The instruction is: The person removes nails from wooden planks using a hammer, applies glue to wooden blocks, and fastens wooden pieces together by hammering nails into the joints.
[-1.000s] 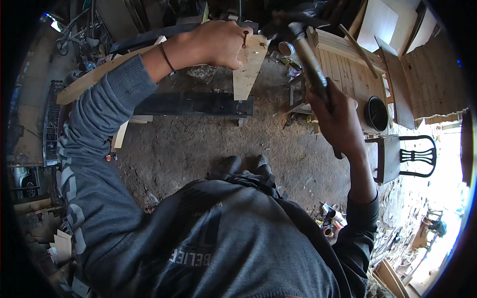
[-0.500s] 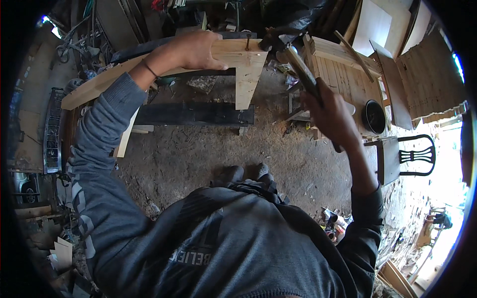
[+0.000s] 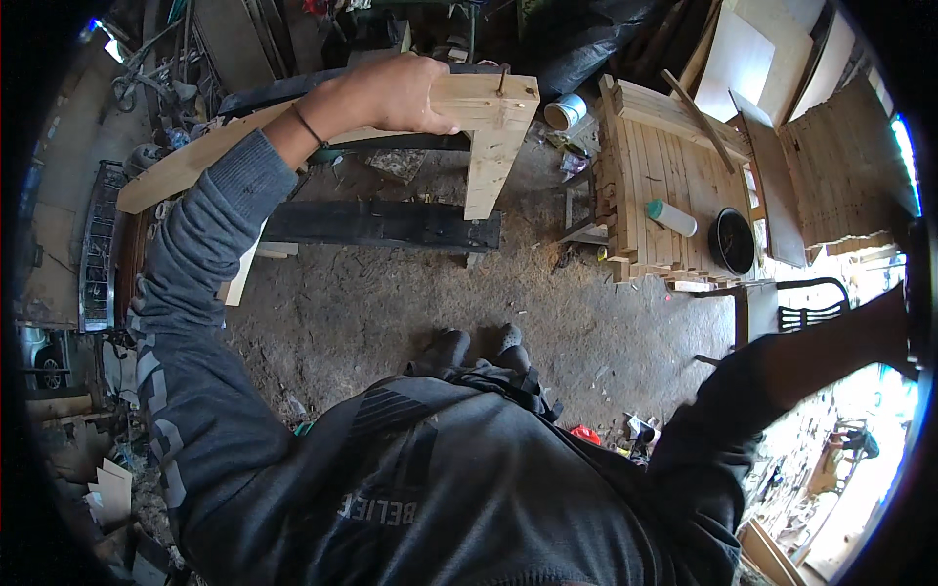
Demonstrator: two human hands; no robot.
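Observation:
My left hand (image 3: 396, 93) is closed round a pale wooden beam (image 3: 181, 171), its thumb along the near side. The beam slants from the left to the top middle. A shorter wooden piece (image 3: 487, 176) meets its right end and points back toward me. From the top of that end, just right of my left hand, a rusty nail (image 3: 502, 80) sticks up. My right arm reaches out to the far right, and my right hand (image 3: 901, 332) is mostly lost in the dark rim. Its fingers are hidden, and no hammer can be made out.
Below the beam lies a dark plank (image 3: 381, 227). To the right stands a stack of wooden boards (image 3: 674, 161) bearing a bottle (image 3: 672, 219) and a black bowl (image 3: 731, 241). A white bucket (image 3: 565, 112) sits left of the stack; a chair (image 3: 757, 311) stands nearer.
My right hand, which gripped a hammer near the beam's end, has swung out to the right edge. The hammer has gone from sight. My left hand keeps its hold, with the beam slightly shifted.

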